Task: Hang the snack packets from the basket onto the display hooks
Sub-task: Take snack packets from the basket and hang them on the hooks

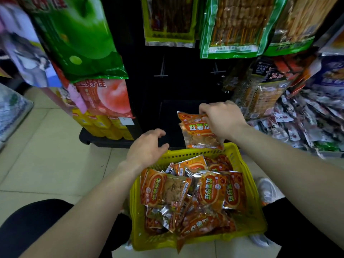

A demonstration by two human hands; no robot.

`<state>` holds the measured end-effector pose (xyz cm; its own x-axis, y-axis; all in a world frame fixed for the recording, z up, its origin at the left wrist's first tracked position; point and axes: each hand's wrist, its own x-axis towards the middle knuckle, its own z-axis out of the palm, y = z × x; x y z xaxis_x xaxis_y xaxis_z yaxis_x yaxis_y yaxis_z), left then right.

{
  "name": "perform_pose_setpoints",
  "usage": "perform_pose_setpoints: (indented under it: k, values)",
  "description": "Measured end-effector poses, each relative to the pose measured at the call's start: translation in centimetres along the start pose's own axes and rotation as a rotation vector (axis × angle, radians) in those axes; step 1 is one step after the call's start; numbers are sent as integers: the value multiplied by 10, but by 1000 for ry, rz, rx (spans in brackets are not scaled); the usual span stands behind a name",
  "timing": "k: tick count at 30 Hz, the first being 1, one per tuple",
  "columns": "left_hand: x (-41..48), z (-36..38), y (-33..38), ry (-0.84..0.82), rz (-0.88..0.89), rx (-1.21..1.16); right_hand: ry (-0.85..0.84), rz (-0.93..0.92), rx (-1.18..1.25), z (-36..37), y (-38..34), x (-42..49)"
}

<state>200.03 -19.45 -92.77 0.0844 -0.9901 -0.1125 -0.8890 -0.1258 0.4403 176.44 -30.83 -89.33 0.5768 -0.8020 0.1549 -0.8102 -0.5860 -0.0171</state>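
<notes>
A yellow plastic basket (247, 185) sits on the floor between my knees, filled with several orange snack packets (210, 189). My right hand (223, 120) pinches the top of one orange packet (197, 131), which hangs just above the basket's far rim in front of the dark display panel. My left hand (147, 148) hovers over the basket's far left corner with relaxed fingers, holding nothing. Two bare metal display hooks (162, 69) (216, 68) jut from the dark panel above the held packet.
Green apple and pink peach packets (81, 38) hang at the left, with yellow boxes (100, 125) below them. Skewer snack packets (234, 25) hang overhead. More packets (307, 116) crowd the right side. Beige tiled floor (46, 146) lies to the left.
</notes>
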Motion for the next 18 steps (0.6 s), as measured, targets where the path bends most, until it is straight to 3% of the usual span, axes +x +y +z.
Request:
perform_pose_setpoints:
  k: [7,18]
  values:
    - [44,36,-10,-121,-22,87,23,56,6,52,7,71]
    - [205,134,-42,-204,-32,133,82,118,96,161,23,203]
